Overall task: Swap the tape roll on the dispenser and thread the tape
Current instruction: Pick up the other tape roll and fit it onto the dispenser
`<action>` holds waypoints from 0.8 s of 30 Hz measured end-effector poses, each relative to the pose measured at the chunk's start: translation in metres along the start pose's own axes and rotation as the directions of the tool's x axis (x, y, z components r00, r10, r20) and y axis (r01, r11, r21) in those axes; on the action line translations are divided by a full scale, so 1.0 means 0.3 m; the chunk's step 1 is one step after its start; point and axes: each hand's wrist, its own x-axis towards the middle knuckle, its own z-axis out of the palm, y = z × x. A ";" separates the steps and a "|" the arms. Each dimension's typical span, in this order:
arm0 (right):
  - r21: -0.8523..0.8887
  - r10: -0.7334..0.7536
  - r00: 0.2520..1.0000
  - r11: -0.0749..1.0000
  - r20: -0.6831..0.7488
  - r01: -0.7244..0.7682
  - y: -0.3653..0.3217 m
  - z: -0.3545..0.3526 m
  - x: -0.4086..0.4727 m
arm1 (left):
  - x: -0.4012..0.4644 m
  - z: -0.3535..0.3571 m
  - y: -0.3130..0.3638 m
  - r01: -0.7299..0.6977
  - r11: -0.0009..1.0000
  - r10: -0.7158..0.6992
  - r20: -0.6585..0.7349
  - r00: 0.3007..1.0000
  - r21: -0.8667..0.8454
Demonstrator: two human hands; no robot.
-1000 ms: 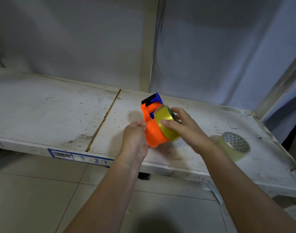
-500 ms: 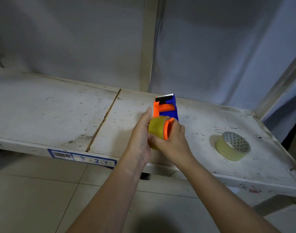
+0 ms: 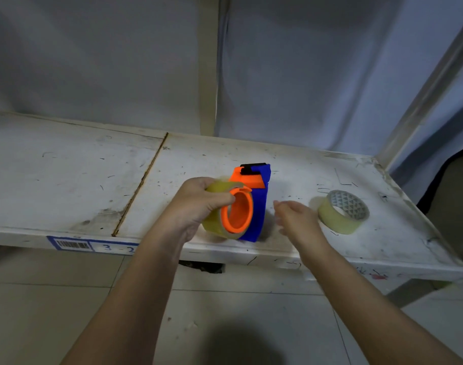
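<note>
A: What differs from half a second ago?

B: Your right hand has come off the dispenser. Then it was wrapped around the roll from the front; now it hangs free just right of the blue body, fingers loosely spread and blurred, gripping nothing. Your left hand alone carries the load, thumb and fingers closed around the yellowish tape roll seated on the orange hub.

A: And the dispenser itself?

B: Turned. The hub's open face now looks toward you, and the black blade end points away at the top. The blue lower end sits near the front lip of the shelf; contact with the surface cannot be judged.

A: The other roll?

B: The second tape roll lies in the same spot on the shelf, on its side, just right of your free hand and apart from it.

A: Room to move?

B: Wide bare board to your left, past the seam between panels. To the right, the shelf narrows toward its corner and a slanted post. The front edge with the barcode label runs directly under your left forearm.
</note>
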 end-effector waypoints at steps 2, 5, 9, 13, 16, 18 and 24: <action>0.129 0.105 0.977 0.983 0.187 -0.130 0.015 0.026 0.008 | 0.000 0.011 -0.001 -0.001 1.000 0.000 0.028 1.000 0.018; 0.215 0.103 0.955 0.962 0.277 -0.166 0.030 0.067 0.006 | 0.015 0.027 -0.017 0.012 0.998 -0.012 -0.006 1.000 0.064; 0.336 0.135 0.946 0.912 0.294 -0.234 0.031 0.088 -0.002 | 0.028 0.035 -0.025 0.034 0.988 -0.022 -0.079 0.997 0.152; 0.438 0.194 0.937 0.844 0.289 -0.310 0.019 0.106 -0.025 | 0.031 0.053 -0.031 0.011 0.978 0.024 -0.169 0.985 0.207; 0.409 0.195 0.958 0.872 0.212 -0.268 0.016 0.124 -0.021 | 0.033 0.060 -0.039 0.001 0.991 0.031 -0.240 0.970 0.132; 0.359 0.176 0.974 0.908 0.144 -0.217 0.021 0.128 -0.011 | 0.030 0.060 -0.042 -0.005 0.997 0.024 -0.248 0.969 0.079; 0.404 0.170 0.968 0.884 0.186 -0.233 0.034 0.133 -0.020 | 0.033 0.071 -0.054 -0.037 0.990 0.069 -0.232 0.970 0.139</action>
